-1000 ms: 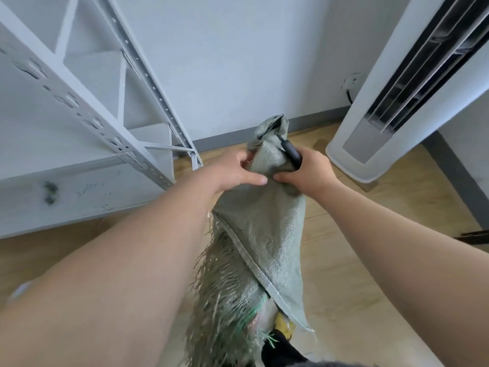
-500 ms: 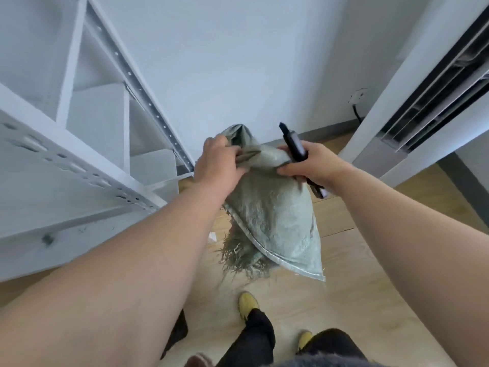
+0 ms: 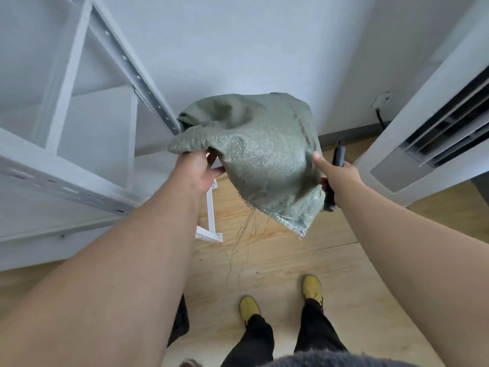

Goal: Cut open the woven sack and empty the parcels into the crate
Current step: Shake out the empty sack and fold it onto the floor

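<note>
Grey-green weave, white all round

Pale grey-green woven plastic sack (image 3: 262,154) with loose green threads; slim black-handled cutter (image 3: 337,165); mustard-yellow shoes (image 3: 312,287); black trousers (image 3: 315,329); white perforated metal shelving (image 3: 79,107); light wood-grain floor (image 3: 291,260).

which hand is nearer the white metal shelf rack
Left. The left hand grips the sack right beside the rack; the right hand, holding the black cutter, is across the sack.

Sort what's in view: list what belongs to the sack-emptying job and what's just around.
Job: woven sack, black cutter, left hand gripping the sack, right hand holding cutter and sack.
Around: white shelving, air conditioner, wooden floor.
</note>
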`<state>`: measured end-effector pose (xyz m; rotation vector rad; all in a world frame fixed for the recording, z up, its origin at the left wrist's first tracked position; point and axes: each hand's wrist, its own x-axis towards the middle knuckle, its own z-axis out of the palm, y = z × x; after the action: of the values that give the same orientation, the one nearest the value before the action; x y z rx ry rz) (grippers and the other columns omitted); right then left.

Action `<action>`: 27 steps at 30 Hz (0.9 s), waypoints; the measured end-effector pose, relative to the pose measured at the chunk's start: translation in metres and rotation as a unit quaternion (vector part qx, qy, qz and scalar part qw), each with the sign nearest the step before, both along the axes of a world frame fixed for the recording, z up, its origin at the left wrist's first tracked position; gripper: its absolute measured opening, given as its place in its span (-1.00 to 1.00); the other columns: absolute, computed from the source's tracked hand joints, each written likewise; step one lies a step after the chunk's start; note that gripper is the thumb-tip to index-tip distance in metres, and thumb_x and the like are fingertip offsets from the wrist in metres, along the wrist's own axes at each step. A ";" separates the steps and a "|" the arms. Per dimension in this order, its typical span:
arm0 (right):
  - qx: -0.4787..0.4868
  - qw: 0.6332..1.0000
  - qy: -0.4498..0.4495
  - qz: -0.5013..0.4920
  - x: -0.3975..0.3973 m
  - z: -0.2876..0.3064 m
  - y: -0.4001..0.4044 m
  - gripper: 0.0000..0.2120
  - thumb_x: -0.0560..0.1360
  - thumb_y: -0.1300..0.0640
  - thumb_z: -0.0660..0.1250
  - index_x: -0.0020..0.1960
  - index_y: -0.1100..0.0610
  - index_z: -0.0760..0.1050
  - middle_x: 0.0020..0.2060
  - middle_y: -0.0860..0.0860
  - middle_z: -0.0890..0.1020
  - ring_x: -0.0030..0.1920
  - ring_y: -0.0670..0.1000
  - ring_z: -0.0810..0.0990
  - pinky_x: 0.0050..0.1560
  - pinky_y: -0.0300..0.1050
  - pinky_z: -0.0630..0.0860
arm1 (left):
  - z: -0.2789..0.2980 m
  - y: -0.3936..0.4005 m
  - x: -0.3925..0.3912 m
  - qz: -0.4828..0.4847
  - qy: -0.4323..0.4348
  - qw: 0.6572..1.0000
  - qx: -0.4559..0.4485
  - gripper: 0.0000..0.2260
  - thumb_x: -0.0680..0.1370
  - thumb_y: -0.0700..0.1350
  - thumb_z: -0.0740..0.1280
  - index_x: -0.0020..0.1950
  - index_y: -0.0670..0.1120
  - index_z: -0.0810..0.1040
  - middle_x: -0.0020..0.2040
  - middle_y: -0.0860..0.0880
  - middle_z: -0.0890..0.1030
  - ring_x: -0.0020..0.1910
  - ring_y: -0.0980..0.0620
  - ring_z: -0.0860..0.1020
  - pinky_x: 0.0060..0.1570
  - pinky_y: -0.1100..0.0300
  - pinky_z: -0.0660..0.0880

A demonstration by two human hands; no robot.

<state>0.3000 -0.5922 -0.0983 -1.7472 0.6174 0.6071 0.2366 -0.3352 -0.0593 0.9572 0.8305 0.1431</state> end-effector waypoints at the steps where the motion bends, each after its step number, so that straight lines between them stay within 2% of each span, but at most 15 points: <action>1: -0.007 1.000 -0.012 -0.007 0.007 0.002 -0.001 -0.50 0.34 -0.26 0.46 -0.01 0.10 0.43 -0.29 0.03 0.56 -0.36 -0.04 0.46 -0.23 -0.12 0.49 | 0.001 0.000 0.001 0.005 -0.005 1.000 -0.012 -0.77 0.57 -0.28 0.23 0.21 -0.20 0.52 0.01 -0.12 0.59 -0.13 -0.07 0.52 -0.24 -0.02 0.59; 2: -0.010 1.000 -0.017 -0.011 0.014 0.004 -0.002 -0.49 0.33 -0.28 0.45 -0.02 0.10 0.42 -0.27 0.03 0.57 -0.35 -0.03 0.47 -0.27 -0.11 0.47 | 0.004 -0.001 0.003 0.002 -0.018 1.000 -0.020 -0.78 0.58 -0.23 0.23 0.20 -0.19 0.52 0.03 -0.13 0.60 -0.11 -0.09 0.54 -0.22 -0.01 0.60; 4: 0.006 1.000 0.002 0.001 0.027 0.009 -0.004 -0.47 0.29 -0.32 0.45 -0.09 0.09 0.42 -0.28 0.03 0.55 -0.33 0.00 0.48 -0.24 -0.09 0.47 | 0.010 -0.007 0.007 -0.017 -0.052 0.998 -0.040 -0.79 0.62 -0.12 0.22 0.19 -0.11 0.56 0.16 -0.12 0.62 0.06 -0.10 0.59 -0.06 -0.03 0.60; 7: 0.122 0.989 0.080 0.033 0.042 0.010 -0.001 -0.44 0.17 -0.38 0.49 -0.20 0.08 0.48 -0.38 -0.02 0.47 -0.38 -0.02 0.43 -0.14 -0.09 0.48 | 0.011 -0.020 0.010 -0.009 -0.081 0.994 -0.075 -0.77 0.64 -0.03 0.20 0.20 -0.06 0.55 0.21 -0.10 0.61 0.16 -0.07 0.58 0.12 -0.06 0.53; 10: 0.274 0.953 0.125 0.034 0.049 0.004 0.003 -0.61 0.36 -0.28 0.42 -0.32 0.02 0.45 -0.50 -0.09 0.39 -0.52 -0.10 0.32 -0.23 -0.22 0.42 | 0.003 -0.023 0.013 0.036 -0.086 0.990 -0.108 -0.70 0.63 0.02 0.21 0.30 -0.07 0.50 0.26 -0.13 0.58 0.22 -0.12 0.55 0.19 -0.13 0.49; 13: 0.337 0.928 0.157 -0.032 0.055 0.003 -0.003 -0.68 0.41 -0.19 0.42 -0.34 0.00 0.46 -0.57 -0.10 0.34 -0.56 -0.12 0.26 -0.33 -0.28 0.30 | 0.000 -0.018 0.017 0.117 -0.099 0.981 -0.119 -0.81 0.64 -0.07 0.20 0.15 -0.10 0.53 0.17 -0.13 0.60 0.15 -0.08 0.57 0.16 -0.08 0.51; 15: 0.306 0.933 0.164 -0.099 0.059 0.000 -0.008 -0.72 0.40 -0.05 0.46 -0.35 0.03 0.43 -0.58 -0.08 0.37 -0.55 -0.11 0.32 -0.46 -0.31 0.34 | -0.002 -0.013 0.019 0.186 -0.102 0.970 -0.119 -0.88 0.63 -0.17 0.21 0.02 -0.13 0.54 0.02 -0.11 0.61 -0.02 -0.04 0.59 0.07 -0.02 0.54; 18: 0.233 0.951 0.145 -0.142 0.064 -0.001 -0.010 -0.79 0.39 0.06 0.47 -0.24 0.06 0.43 -0.52 -0.03 0.47 -0.51 -0.09 0.40 -0.54 -0.32 0.37 | -0.012 -0.011 0.020 0.208 -0.098 0.967 -0.112 -0.90 0.62 -0.20 0.24 0.01 -0.13 0.55 0.01 -0.11 0.62 -0.04 -0.06 0.59 -0.01 -0.01 0.58; 19: 0.190 0.964 0.130 -0.130 0.065 0.000 -0.009 -0.79 0.39 0.04 0.48 -0.19 0.07 0.45 -0.46 -0.03 0.49 -0.49 -0.09 0.41 -0.52 -0.30 0.39 | -0.014 -0.012 0.019 0.209 -0.098 0.966 -0.114 -0.90 0.61 -0.19 0.25 0.03 -0.13 0.55 0.02 -0.11 0.62 -0.01 -0.08 0.60 -0.05 -0.02 0.59; 21: 0.067 0.987 0.111 -0.095 0.066 0.000 -0.007 -0.70 0.37 -0.08 0.47 -0.14 0.10 0.47 -0.41 -0.01 0.47 -0.48 -0.06 0.40 -0.39 -0.22 0.43 | -0.017 -0.013 0.019 0.213 -0.098 0.966 -0.106 -0.87 0.61 -0.18 0.27 0.11 -0.13 0.55 0.10 -0.13 0.62 0.07 -0.10 0.60 0.00 -0.03 0.60; 23: -0.020 0.989 0.113 -0.088 0.061 0.000 -0.004 -0.62 0.38 -0.16 0.44 -0.14 0.14 0.44 -0.41 0.01 0.45 -0.46 -0.04 0.38 -0.30 -0.16 0.44 | -0.016 -0.015 0.020 0.209 -0.098 0.970 -0.083 -0.87 0.60 -0.19 0.28 0.13 -0.11 0.54 0.12 -0.12 0.61 0.10 -0.09 0.59 0.06 -0.03 0.58; 25: 0.012 0.987 0.139 -0.085 0.048 0.000 0.007 -0.58 0.40 -0.20 0.42 -0.08 0.15 0.44 -0.36 0.01 0.47 -0.46 -0.05 0.37 -0.39 -0.16 0.41 | -0.013 -0.022 0.023 0.204 -0.090 0.973 -0.063 -0.92 0.59 -0.20 0.30 0.07 -0.08 0.53 0.06 -0.08 0.61 0.04 -0.06 0.59 -0.01 0.01 0.58; 27: 0.074 0.976 0.191 -0.079 0.031 0.007 0.027 -0.52 0.37 -0.25 0.43 -0.05 0.15 0.44 -0.22 0.05 0.60 -0.50 -0.07 0.36 -0.47 -0.18 0.40 | -0.011 -0.032 0.027 0.200 -0.084 0.976 -0.037 -0.89 0.57 -0.21 0.33 0.07 -0.07 0.52 0.02 -0.06 0.62 0.01 -0.04 0.60 -0.01 0.03 0.57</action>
<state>0.3307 -0.5656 -0.0914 -1.4344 0.9426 0.8645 0.2640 -0.3676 -0.0706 0.6891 0.8578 0.5299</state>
